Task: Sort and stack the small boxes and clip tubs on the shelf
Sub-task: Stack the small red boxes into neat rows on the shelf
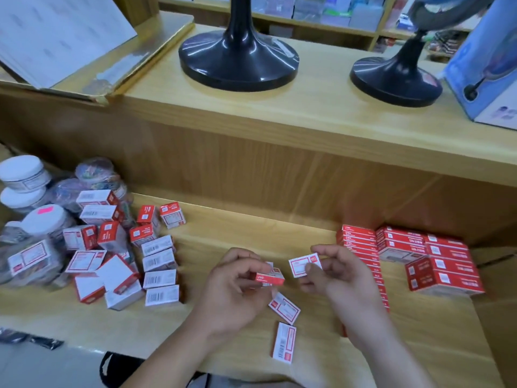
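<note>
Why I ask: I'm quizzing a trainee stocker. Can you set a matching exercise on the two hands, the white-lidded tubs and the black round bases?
1. left hand
2. right hand
3. white-lidded tubs
4. black round bases

A. on the upper shelf
B. pinches white-faced box
C. far left of the lower shelf
D. holds red-sided box

Pairs: 1-D, 2-B, 3-C, 4-A.
</note>
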The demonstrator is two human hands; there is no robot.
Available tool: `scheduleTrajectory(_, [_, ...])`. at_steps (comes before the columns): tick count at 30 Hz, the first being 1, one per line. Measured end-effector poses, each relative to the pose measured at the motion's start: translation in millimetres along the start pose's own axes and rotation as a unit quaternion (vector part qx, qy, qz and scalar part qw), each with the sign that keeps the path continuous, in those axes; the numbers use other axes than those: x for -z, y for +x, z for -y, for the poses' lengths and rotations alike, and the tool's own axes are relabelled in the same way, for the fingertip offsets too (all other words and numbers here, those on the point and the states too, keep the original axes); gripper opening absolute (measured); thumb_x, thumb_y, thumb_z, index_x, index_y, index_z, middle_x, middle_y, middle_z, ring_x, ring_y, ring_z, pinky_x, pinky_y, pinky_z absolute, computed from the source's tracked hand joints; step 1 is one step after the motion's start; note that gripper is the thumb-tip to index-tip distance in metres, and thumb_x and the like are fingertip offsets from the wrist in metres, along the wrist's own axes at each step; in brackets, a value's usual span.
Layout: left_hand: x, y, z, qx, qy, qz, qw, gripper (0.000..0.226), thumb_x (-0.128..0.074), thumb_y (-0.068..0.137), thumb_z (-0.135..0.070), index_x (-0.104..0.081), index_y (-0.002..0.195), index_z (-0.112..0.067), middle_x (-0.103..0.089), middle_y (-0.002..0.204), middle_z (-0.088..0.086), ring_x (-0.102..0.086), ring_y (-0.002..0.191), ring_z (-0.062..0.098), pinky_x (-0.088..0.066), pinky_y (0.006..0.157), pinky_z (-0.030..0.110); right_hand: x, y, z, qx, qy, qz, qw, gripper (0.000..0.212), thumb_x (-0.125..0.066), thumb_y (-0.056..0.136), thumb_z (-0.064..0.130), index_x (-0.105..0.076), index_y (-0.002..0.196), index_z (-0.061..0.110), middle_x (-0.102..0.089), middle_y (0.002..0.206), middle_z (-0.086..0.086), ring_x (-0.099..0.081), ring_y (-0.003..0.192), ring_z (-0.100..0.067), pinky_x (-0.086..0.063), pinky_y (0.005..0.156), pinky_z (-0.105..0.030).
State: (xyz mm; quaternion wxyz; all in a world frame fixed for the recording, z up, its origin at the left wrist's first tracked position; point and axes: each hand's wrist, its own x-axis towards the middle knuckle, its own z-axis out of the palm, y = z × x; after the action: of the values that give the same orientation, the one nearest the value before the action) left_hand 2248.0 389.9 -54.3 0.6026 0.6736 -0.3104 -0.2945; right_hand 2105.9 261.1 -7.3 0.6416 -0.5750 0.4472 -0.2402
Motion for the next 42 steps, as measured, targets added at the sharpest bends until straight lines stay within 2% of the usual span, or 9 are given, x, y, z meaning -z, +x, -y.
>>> scheduleTrajectory(6, [-6, -9, -5, 0.032, -0.07, -0.011, 0.997, 0.037, -0.075, 0.079, 0.017, -0.076, 0.098, -0.015, -0.066, 0.109, -0.007, -0.073, 0.087, 0.019, -0.054, 0.074, 0.021, 6, -7, -9, -0.014, 0.007, -0.016, 1.0, 0.021, -0.068, 0.089, -0.005, -0.062, 0.106, 0.006, -0.07, 0.089, -0.026, -0.074, 0.073, -0.035, -0.061, 0.068, -0.035])
scheduleTrajectory(10, [-10, -12, -12, 0.1, -0.13, 0.017, 0.986, 0.05, -0.077, 0.082, 0.01, -0.067, 0.118, -0.023, -0.076, 0.096, 0.014, -0.068, 0.077, 0.019, -0.053, 0.07, 0.022, 10, -16, -11, -0.01, 0.034, -0.008, 0.999, 0.023, -0.068, 0.089, -0.006, -0.063, 0.107, 0.006, -0.071, 0.089, -0.027, -0.074, 0.075, -0.035, -0.061, 0.066, -0.032])
scheduleTrajectory(15, [-19, -13, -14, 0.077, -0.114, -0.011, 0.99, 0.036, -0.078, 0.081, 0.009, -0.072, 0.103, -0.019, -0.077, 0.093, 0.01, -0.07, 0.079, 0.022, -0.055, 0.068, 0.025, 8, -26, -10, 0.014, 0.043, 0.035, 0.998, 0.027, -0.063, 0.091, -0.007, -0.07, 0.11, 0.011, -0.076, 0.089, -0.014, -0.074, 0.079, -0.028, -0.061, 0.072, -0.032])
scheduleTrajectory(19, [-22, -11, -22, 0.063, -0.1, -0.02, 0.993, 0.039, -0.082, 0.077, 0.007, -0.076, 0.104, -0.02, -0.076, 0.085, -0.008, -0.066, 0.071, 0.005, -0.054, 0.065, 0.019, 8, -29, -8, 0.023, 0.012, 0.059, 0.998, 0.027, -0.069, 0.088, -0.002, -0.071, 0.11, 0.014, -0.078, 0.095, -0.008, -0.074, 0.09, -0.023, -0.061, 0.083, -0.035])
scheduleTrajectory(23, [-27, -7, -23, 0.075, -0.099, -0.012, 0.992, 0.041, -0.086, 0.073, 0.005, -0.075, 0.105, -0.018, -0.074, 0.086, 0.002, -0.066, 0.07, 0.011, -0.058, 0.068, 0.026, 6, -30, -11, 0.043, 0.007, 0.061, 0.997, 0.036, -0.072, 0.085, -0.007, -0.07, 0.112, 0.015, -0.077, 0.095, -0.006, -0.074, 0.089, -0.025, -0.06, 0.084, -0.038])
scheduleTrajectory(26, [-30, -4, -21, 0.079, -0.072, 0.017, 0.994, 0.045, -0.087, 0.075, -0.002, -0.073, 0.113, -0.024, -0.075, 0.089, 0.006, -0.071, 0.078, 0.019, -0.06, 0.076, 0.033, 6, -29, -13, 0.058, 0.021, 0.062, 0.996, 0.037, -0.063, 0.089, -0.013, -0.069, 0.113, 0.015, -0.076, 0.097, -0.004, -0.073, 0.088, -0.02, -0.059, 0.076, -0.026])
scheduleTrajectory(31, [-31, 13, -21, 0.059, -0.043, 0.074, 0.995, 0.043, -0.089, 0.074, -0.007, -0.073, 0.111, -0.023, -0.072, 0.08, -0.002, -0.062, 0.07, 0.012, -0.054, 0.066, 0.027, 19, -17, -11, 0.075, -0.024, 0.1, 0.992, 0.038, -0.061, 0.092, -0.008, -0.065, 0.118, 0.019, -0.074, 0.104, -0.008, -0.071, 0.095, -0.022, -0.057, 0.074, -0.026])
scheduleTrajectory(37, [-49, 69, 1, -0.009, 0.141, 0.064, 0.988, 0.03, -0.088, 0.071, -0.008, -0.072, 0.087, -0.026, -0.064, 0.071, -0.012, -0.054, 0.056, 0.004, -0.044, 0.057, 0.021, 57, 12, -6, 0.197, -0.265, -0.05, 0.943, 0.035, -0.071, 0.088, 0.009, -0.067, 0.109, 0.036, -0.072, 0.1, 0.017, -0.068, 0.085, -0.001, -0.054, 0.076, -0.019])
scheduleTrajectory(42, [-90, 107, 14, -0.065, 0.222, 0.068, 0.971, 0.029, -0.085, 0.071, -0.011, -0.07, 0.089, -0.028, -0.063, 0.084, -0.008, -0.058, 0.062, 0.006, -0.051, 0.063, 0.026, 79, 21, 5, 0.214, -0.287, -0.028, 0.933, 0.036, -0.065, 0.093, 0.008, -0.064, 0.099, 0.043, -0.068, 0.096, 0.032, -0.064, 0.091, 0.008, -0.044, 0.076, -0.004])
